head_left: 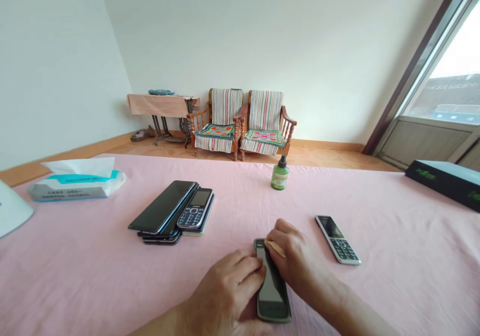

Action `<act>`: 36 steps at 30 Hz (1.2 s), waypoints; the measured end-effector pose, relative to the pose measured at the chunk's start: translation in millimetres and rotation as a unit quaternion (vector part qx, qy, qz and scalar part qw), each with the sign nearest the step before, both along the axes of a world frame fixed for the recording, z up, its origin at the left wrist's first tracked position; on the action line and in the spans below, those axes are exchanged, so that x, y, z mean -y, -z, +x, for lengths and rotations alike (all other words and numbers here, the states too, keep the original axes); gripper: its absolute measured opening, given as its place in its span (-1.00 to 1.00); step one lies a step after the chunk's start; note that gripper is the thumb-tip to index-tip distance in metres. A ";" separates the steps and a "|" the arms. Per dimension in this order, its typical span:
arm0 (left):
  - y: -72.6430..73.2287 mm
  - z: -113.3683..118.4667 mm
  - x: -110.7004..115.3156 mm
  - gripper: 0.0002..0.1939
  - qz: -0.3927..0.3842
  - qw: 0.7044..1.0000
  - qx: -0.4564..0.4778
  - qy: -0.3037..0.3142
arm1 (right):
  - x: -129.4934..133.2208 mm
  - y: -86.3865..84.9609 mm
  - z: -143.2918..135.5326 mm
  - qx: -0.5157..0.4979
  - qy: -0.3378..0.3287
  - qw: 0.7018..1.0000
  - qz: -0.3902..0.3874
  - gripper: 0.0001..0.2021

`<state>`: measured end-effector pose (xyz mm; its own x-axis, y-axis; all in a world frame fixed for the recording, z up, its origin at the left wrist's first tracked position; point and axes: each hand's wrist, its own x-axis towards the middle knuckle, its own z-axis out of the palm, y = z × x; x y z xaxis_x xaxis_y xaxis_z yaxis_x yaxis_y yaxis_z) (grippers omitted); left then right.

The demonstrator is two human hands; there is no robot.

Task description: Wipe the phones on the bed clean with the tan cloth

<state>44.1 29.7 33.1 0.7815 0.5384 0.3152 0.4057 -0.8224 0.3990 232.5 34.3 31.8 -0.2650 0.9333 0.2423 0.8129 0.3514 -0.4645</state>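
Observation:
A dark touchscreen smartphone (272,288) lies face up on the pink cloth, its top pointing away from me. My left hand (234,286) grips it from the left, with fingertips on the left edge of the screen and the thumb low by the bottom end. My right hand (290,251) is closed around a small, flat tan piece (275,248), perhaps folded cloth, pressed against the phone's upper right part. To the right of that hand lies a silver and black keypad phone (338,240).
Left of centre, several stacked smartphones (163,208) lie with a dark keypad phone (195,208) on top. A green pump bottle (280,173) stands behind my hands. Tissues (77,183) are at far left, a black box (444,182) at far right. Two wooden chairs (262,121) stand beyond the table.

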 end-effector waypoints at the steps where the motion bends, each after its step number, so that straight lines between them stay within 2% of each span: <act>1: 1.0 0.6 0.3 -0.42 0.002 1.000 0.000 -0.003 | -2.3 1.4 -0.4 -0.005 -0.010 1.000 0.003 -0.73; 6: 6.4 4.1 -0.6 -0.40 0.015 1.000 0.018 0.000 | -5.9 2.7 5.0 -0.021 -0.030 0.999 -0.001 -0.72; 12: 4.6 7.0 -1.7 -0.42 0.013 1.000 0.004 0.027 | -3.8 0.7 3.8 0.002 -0.051 0.998 0.032 -0.72; 18: 7.0 6.2 -3.8 -0.44 0.022 0.999 0.017 0.041 | -2.6 -3.5 9.3 0.030 -0.015 0.999 0.025 -0.76; 21: 9.9 6.4 -6.4 -0.46 0.029 0.998 0.019 0.055 | -3.1 -2.3 7.6 0.025 -0.037 0.998 0.037 -0.74; 23: 11.3 6.8 -7.2 -0.47 0.030 0.998 0.016 0.051 | -3.5 -0.1 5.9 0.023 -0.044 0.998 0.041 -0.75; 28: 10.9 8.0 -6.1 -0.43 0.042 0.998 0.014 0.049 | -2.5 2.5 5.4 0.022 0.000 0.999 0.043 -0.80; 32: 8.5 8.9 -3.0 -0.46 0.056 0.998 0.012 0.039 | -1.6 0.6 5.0 0.014 -0.036 0.999 0.036 -0.77; 36: 8.2 9.8 -0.3 -0.47 0.053 0.998 0.018 0.026 | -2.3 -0.5 7.7 0.023 -0.007 0.999 0.037 -0.79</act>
<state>53.9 30.0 24.9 0.7941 0.4597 0.3976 0.3486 -0.8804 0.3215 240.2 36.6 32.3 -0.2911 0.9094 0.2970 0.8276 0.3951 -0.3987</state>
